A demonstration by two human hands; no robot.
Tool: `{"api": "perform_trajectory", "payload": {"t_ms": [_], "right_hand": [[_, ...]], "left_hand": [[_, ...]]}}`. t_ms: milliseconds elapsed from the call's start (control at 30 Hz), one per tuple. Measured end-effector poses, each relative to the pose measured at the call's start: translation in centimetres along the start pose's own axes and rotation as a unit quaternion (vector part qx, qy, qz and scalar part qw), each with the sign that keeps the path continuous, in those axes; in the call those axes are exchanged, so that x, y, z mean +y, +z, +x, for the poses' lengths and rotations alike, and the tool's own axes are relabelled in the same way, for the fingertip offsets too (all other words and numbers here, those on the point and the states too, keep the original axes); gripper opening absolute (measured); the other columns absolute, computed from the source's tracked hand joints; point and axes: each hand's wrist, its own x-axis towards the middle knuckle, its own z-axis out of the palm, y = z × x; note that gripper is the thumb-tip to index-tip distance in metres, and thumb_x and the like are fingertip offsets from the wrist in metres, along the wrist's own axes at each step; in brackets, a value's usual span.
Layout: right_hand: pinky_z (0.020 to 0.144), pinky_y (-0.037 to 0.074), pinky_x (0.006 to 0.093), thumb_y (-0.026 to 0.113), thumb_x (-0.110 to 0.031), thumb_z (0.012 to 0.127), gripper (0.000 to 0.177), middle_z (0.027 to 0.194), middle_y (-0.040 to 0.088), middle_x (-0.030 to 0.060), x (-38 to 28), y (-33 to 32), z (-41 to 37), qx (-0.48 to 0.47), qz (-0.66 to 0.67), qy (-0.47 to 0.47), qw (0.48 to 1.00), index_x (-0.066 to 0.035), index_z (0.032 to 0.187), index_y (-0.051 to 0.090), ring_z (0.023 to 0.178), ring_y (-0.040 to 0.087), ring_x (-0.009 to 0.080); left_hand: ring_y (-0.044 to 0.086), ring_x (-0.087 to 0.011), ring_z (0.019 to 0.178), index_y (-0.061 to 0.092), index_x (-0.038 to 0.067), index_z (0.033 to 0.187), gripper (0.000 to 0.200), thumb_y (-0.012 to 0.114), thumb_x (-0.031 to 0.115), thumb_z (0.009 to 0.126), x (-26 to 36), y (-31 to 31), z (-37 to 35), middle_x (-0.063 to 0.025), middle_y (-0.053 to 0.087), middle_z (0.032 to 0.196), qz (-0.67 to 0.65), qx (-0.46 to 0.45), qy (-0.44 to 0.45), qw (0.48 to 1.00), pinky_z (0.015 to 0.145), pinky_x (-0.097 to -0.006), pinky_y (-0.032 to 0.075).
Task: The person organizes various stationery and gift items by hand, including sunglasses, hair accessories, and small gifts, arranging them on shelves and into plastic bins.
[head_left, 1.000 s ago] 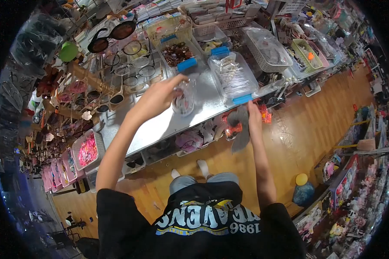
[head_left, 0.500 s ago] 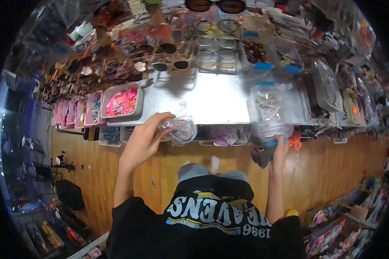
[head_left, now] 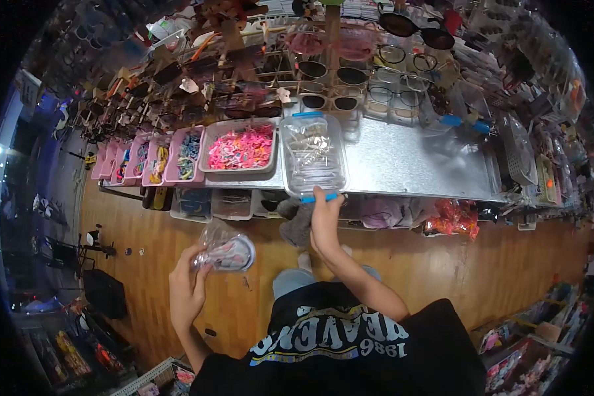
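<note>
My right hand (head_left: pixel 325 221) grips the near edge of a clear plastic box with blue clips (head_left: pixel 315 158), which is at the front of the silver shelf, beside a tray of pink pieces (head_left: pixel 241 146). Pale items show inside the box. A fuzzy grey cloth (head_left: pixel 297 228) hangs by the same hand, below the box. Lower left, above the floor, my left hand (head_left: pixel 190 280) pinches a clear plastic packet with a round, pale-rimmed item (head_left: pixel 234 254) inside. I cannot make out what the round item is.
Pink baskets of small items (head_left: pixel 181 158) line the shelf's left. Sunglasses (head_left: pixel 330 102) stand on racks behind the silver shelf (head_left: pixel 416 162). Below it are more bins (head_left: pixel 232 203) and a red packet (head_left: pixel 452 221). A black stool-like object (head_left: pixel 105 294) is on the wooden floor.
My right hand has carried the clear box leftward, next to the tray of pink pieces. My left hand has drawn back from the shelf, down and left, with the packet.
</note>
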Motion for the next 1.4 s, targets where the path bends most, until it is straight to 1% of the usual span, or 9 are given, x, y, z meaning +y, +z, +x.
{"api": "perform_trajectory", "payload": {"t_ms": [133,267,400,433,500,667,767,1000,1400], "right_hand": [[0.100,0.031,0.0334,0.055,-0.039,0.091,0.072,0.120,0.045,0.0264,1.1,3.7,0.2,0.041,-0.033,-0.028,0.998,0.015,0.126,0.024,0.111,0.045,0.0276],[0.096,0.035,0.0323,0.058,-0.040,0.089,0.078,0.118,0.047,0.0251,-0.3,2.4,-0.1,-0.087,-0.103,-0.013,0.991,0.014,0.129,0.019,0.109,0.046,0.0244],[0.080,0.042,0.0257,0.063,-0.024,0.087,0.033,0.093,0.061,0.0065,-3.2,-5.5,0.2,-0.124,-0.240,-0.130,0.954,0.003,0.105,0.057,0.091,0.053,0.0117],[0.082,0.043,0.0266,0.064,-0.017,0.086,0.016,0.092,0.064,0.0047,-5.6,-7.4,0.6,-0.059,-0.266,-0.237,0.932,-0.001,0.088,0.064,0.091,0.055,0.0104],[0.068,0.045,0.0293,0.060,-0.019,0.088,0.020,0.083,0.065,0.0088,-10.0,-11.3,4.9,0.089,-0.303,-0.346,0.884,0.001,0.091,0.063,0.072,0.059,0.0165],[0.067,0.042,0.0332,0.056,-0.050,0.083,0.060,0.085,0.067,0.0161,-18.5,-20.7,24.4,0.093,-0.147,-0.122,0.977,0.008,0.096,0.064,0.071,0.057,0.0184],[0.073,0.043,0.0339,0.063,-0.050,0.078,0.065,0.091,0.065,0.0174,-18.0,-22.7,32.5,0.166,-0.191,-0.154,0.955,0.012,0.096,0.062,0.079,0.058,0.0204],[0.070,0.043,0.0320,0.067,-0.027,0.079,0.040,0.091,0.062,0.0108,-18.3,-22.0,27.7,0.162,-0.083,-0.128,0.975,0.008,0.097,0.063,0.081,0.057,0.0171],[0.072,0.042,0.0286,0.063,-0.023,0.079,0.029,0.081,0.056,0.0071,-14.7,-24.2,9.6,0.037,0.032,-0.014,0.999,0.004,0.086,0.055,0.078,0.050,0.0122]], "left_hand": [[0.062,-0.0332,0.087,0.053,-0.003,0.109,0.025,0.055,-0.003,0.084,-3.2,-2.1,-1.2,-0.0204,0.061,0.098,0.000,0.011,-0.008,1.000,0.076,-0.0329,0.047],[0.062,-0.0314,0.087,0.052,-0.003,0.109,0.025,0.054,-0.005,0.084,-4.2,-1.5,-0.7,-0.0208,0.061,0.099,-0.046,-0.015,0.016,0.999,0.075,-0.0319,0.047],[0.061,-0.0296,0.087,0.053,-0.004,0.108,0.026,0.054,-0.006,0.082,-3.5,0.2,0.0,-0.0199,0.059,0.097,-0.100,-0.043,0.029,0.994,0.077,-0.0326,0.047],[0.059,-0.0265,0.092,0.052,-0.004,0.111,0.027,0.054,-0.004,0.084,-3.7,0.7,0.1,-0.0178,0.058,0.102,-0.096,-0.067,0.048,0.992,0.082,-0.0320,0.046],[0.056,-0.0234,0.100,0.051,-0.004,0.114,0.029,0.055,0.000,0.086,-3.2,1.9,0.2,-0.0157,0.057,0.107,-0.122,-0.089,0.065,0.986,0.088,-0.0325,0.044],[0.055,-0.0229,0.102,0.052,-0.003,0.114,0.029,0.056,0.002,0.086,1.4,6.1,-0.2,-0.0153,0.055,0.109,-0.162,-0.036,0.025,0.986,0.090,-0.0324,0.043],[0.055,-0.0228,0.101,0.052,-0.003,0.114,0.029,0.057,0.003,0.086,4.9,9.3,-0.5,-0.0149,0.055,0.109,-0.155,-0.013,0.024,0.987,0.089,-0.0319,0.042],[0.055,-0.0231,0.098,0.054,-0.002,0.111,0.028,0.058,0.002,0.084,10.5,12.7,-0.4,-0.0146,0.057,0.107,-0.125,-0.061,0.042,0.989,0.086,-0.0317,0.043],[0.063,-0.0251,0.084,0.057,-0.002,0.107,0.033,0.060,-0.005,0.074,8.9,12.1,0.3,-0.0166,0.063,0.097,-0.136,-0.028,0.103,0.985,0.077,-0.0305,0.048]]}}
